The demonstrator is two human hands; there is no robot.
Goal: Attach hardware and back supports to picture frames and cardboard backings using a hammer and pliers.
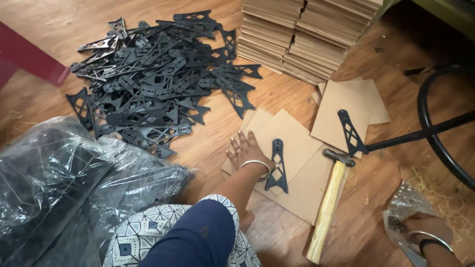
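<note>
Left hand [246, 148], fingers spread flat, is pinning cardboard [297, 143] beside a bracket [277, 168]; right hand [428, 225] is reaching into a bag [403, 202], fingers hidden, grip unclear

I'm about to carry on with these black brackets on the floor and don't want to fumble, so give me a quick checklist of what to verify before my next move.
1. Left hand steadying the cardboard sheet: ok, it lies flat on it, fingers spread.
2. Bracket in place on the cardboard: ok, it lies flat just beside the left hand.
3. Hammer within reach: ok, it lies on the floor between the hands, untouched.
4. Right hand free: not ok, it is in the small clear bag.
5. What the small bag holds: cannot tell, only small dark pieces show.
6. Second bracket ready: ok, it lies on another cardboard sheet.
</note>
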